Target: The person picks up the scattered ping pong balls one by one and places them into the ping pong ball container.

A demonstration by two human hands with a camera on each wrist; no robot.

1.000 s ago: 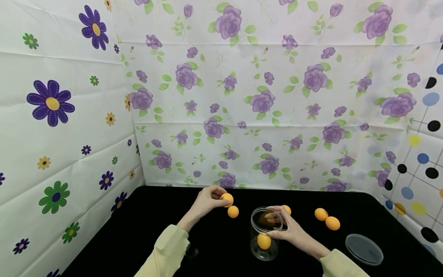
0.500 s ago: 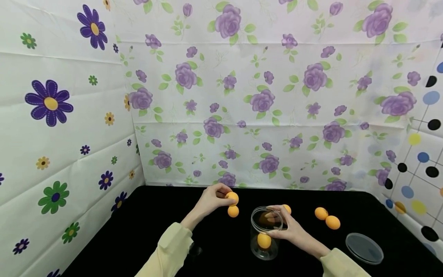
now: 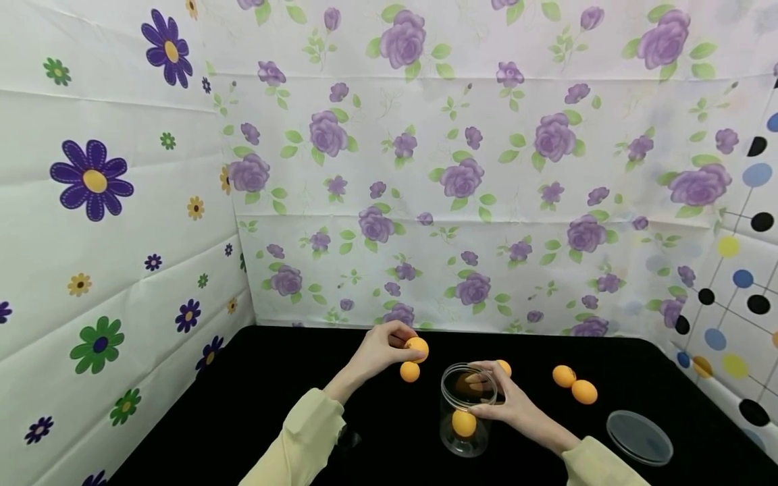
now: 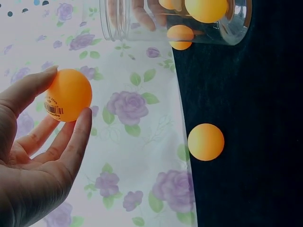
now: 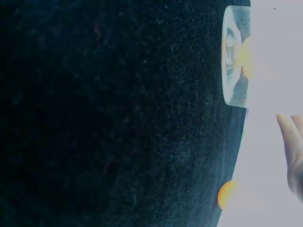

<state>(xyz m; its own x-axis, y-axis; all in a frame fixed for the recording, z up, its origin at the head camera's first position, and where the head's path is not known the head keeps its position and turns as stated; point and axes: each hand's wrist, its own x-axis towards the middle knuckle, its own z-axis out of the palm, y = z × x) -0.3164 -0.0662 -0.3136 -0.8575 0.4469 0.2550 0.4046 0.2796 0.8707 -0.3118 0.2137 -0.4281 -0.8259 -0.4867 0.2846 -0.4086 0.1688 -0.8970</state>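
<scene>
**Left hand (image 3: 381, 347) pinches an orange ball (image 3: 418, 348); right hand (image 3: 509, 403) holds a clear jar (image 3: 448, 401)**

Nearest to me, along the bottom of the head view, I have two pale yellow sleeves (image 3: 298, 435), with a dark object, too dim to make out, beside the left cuff. At lower right a clear round lid (image 3: 639, 437) lies flat on the black desk (image 3: 273, 364).

The jar stands upright, right of centre near the bottom, with one inner ball (image 3: 464, 424) plain through its wall; my left wrist view shows more orange there, but I cannot tell how many balls are inside. My right grip is clasped round the jar's upper part, thumb on the near side, fingers on the far side.

Farther back, at right, a pair of balls (image 3: 574, 385) sit touching. One loose ball (image 3: 410, 372) rests left of the jar. Just above it in the frame, my left grip has the orange ball between thumb and fingertips; the left wrist view shows a printed barcode on it and puts it well apart from the loose one. A partly hidden ball (image 3: 504, 368) peeps out behind the right hand.

Farthest off, a rose-patterned sheet (image 3: 419, 169) fills the top and middle of my picture.
</scene>
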